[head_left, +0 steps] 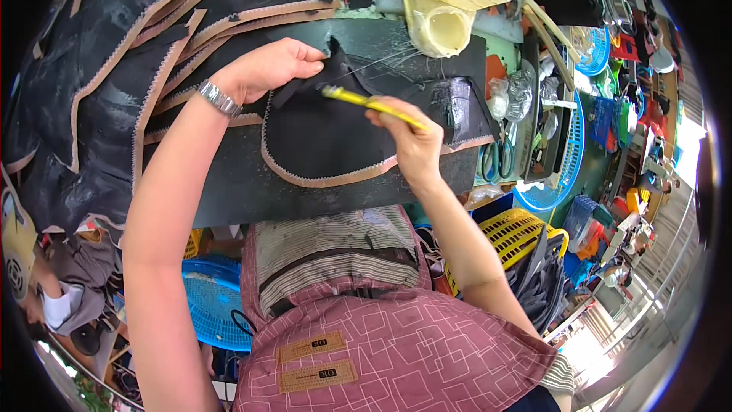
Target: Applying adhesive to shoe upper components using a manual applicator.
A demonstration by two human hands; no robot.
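Observation:
My left hand [278,69] is closed, thumb and fingers pinching the raised upper edge of a black sheet piece [328,137] with a curved, tan zigzag-cut border. In my right hand [412,141] is a slim yellow-handled brush [381,107]. Its tip rests on or just over the black piece, a little below and right of my left fingers. Thin whitish strands stretch from the piece toward a cream, residue-coated pot [446,30] at the back. Under the piece lies a dark work board [229,183].
Stacked black pieces [99,84] with tan zigzag edges spread across the left. Scissors [496,159] and clear plastic bundles [520,95] lie at the right. A yellow basket [518,236] and a blue basket [217,301] stand below the table. A person's arm shows at far left.

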